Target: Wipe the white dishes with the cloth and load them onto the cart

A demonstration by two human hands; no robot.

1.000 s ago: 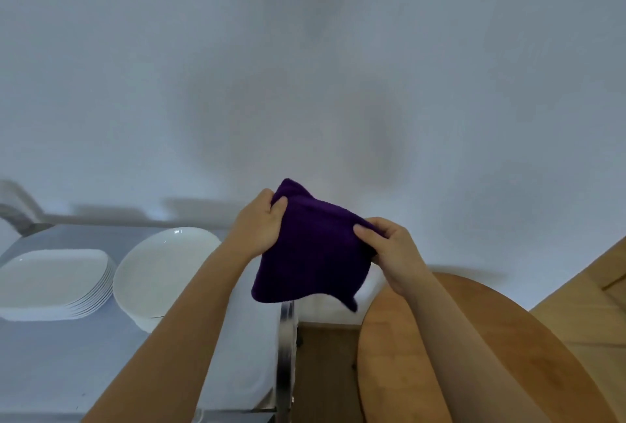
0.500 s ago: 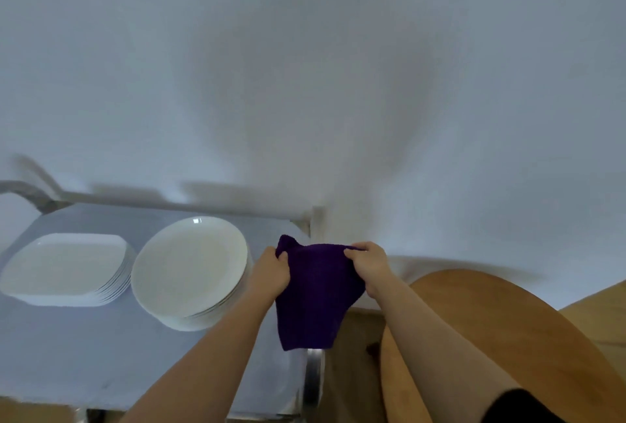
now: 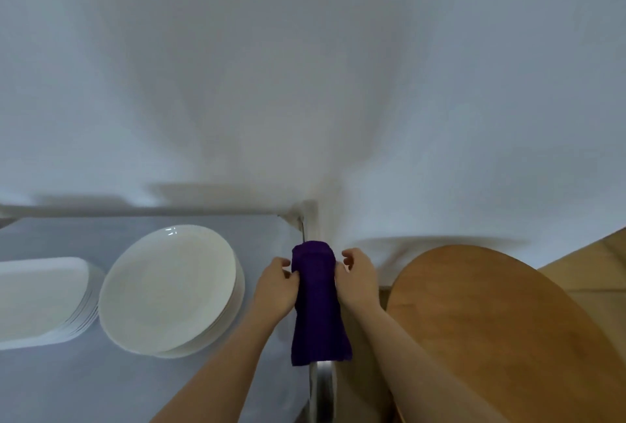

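Here, from the head view, both hands — left (image 3: 275, 287), right (image 3: 359, 282) — pinch the purple cloth (image 3: 318, 304) by its sides, fingers curled, hanging over the cart (image 3: 203, 388) edge beside stacked round plates (image 3: 169, 287) — square plates (image 3: 40, 300) farther left.

No readable txt, labels, brands or nos. anywhere — plates, cloth, cart, wall all unmarked.

The square white plates (image 3: 37, 300) run off the left picture edge, and the count in either stack cannot be told. The purple cloth (image 3: 318, 304) hides part of the cart's right rail (image 3: 321, 388). The round wooden tabletop (image 3: 491, 338) is cut off at the bottom edge.
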